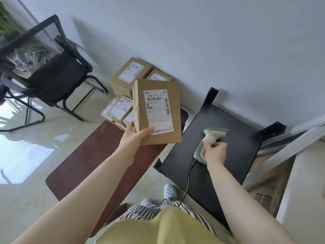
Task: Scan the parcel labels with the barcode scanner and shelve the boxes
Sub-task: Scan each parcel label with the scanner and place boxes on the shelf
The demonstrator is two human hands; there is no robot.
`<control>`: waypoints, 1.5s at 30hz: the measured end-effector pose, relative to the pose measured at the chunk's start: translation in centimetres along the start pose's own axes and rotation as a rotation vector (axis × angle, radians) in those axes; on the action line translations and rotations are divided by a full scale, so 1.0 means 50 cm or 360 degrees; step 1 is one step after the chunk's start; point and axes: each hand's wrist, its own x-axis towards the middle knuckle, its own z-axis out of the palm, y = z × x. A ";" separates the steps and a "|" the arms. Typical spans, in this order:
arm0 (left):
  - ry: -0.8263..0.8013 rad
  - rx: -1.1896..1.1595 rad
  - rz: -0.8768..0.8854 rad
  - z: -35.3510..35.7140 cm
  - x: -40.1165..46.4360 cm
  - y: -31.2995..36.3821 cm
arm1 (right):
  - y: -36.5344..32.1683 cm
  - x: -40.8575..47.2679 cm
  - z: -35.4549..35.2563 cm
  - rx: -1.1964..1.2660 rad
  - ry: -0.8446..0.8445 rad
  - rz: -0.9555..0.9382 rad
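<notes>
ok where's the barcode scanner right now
In the head view it is right of centre: the barcode scanner lies on the black shelf top, gripped by the right hand, right of the held box.

Bare black shelf top (233, 124) lies open beyond the scanner (209, 138), while stacked parcels (123, 95) crowd the brown worktop's (91, 152) far end by the wall.
</notes>
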 end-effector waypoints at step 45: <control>-0.1158 0.0458 -0.0074 0.203 -0.721 -0.513 | 0.631 -0.574 -0.638 0.0599 -0.0819 -0.0071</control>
